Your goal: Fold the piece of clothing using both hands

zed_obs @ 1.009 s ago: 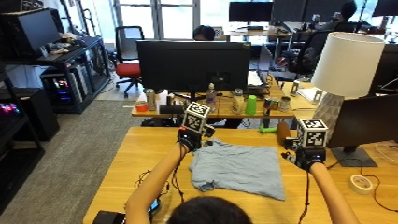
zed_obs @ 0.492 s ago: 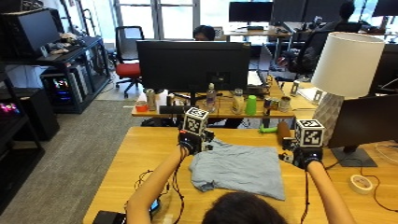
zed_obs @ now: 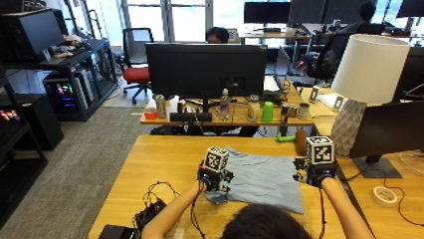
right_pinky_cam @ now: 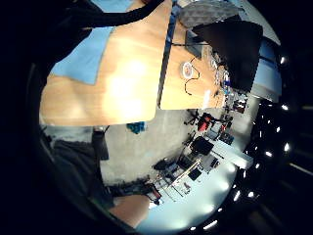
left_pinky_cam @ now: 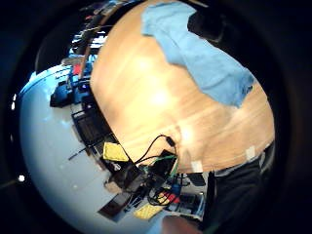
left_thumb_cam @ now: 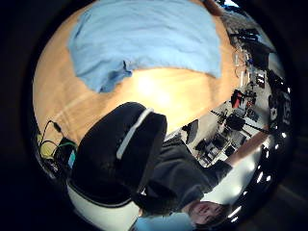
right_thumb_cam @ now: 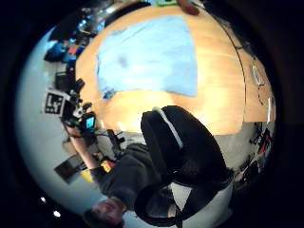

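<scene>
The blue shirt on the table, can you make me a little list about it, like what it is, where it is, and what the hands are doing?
Thing: blue shirt, lying spread out
Where: on the wooden table, in front of the person
Left hand: at the shirt's left edge; whether it grips the cloth cannot be seen
Right hand: at the shirt's right edge, cannot tell if it touches
Also on the table: white lamp, roll of tape
Behind the table: black monitor
</scene>
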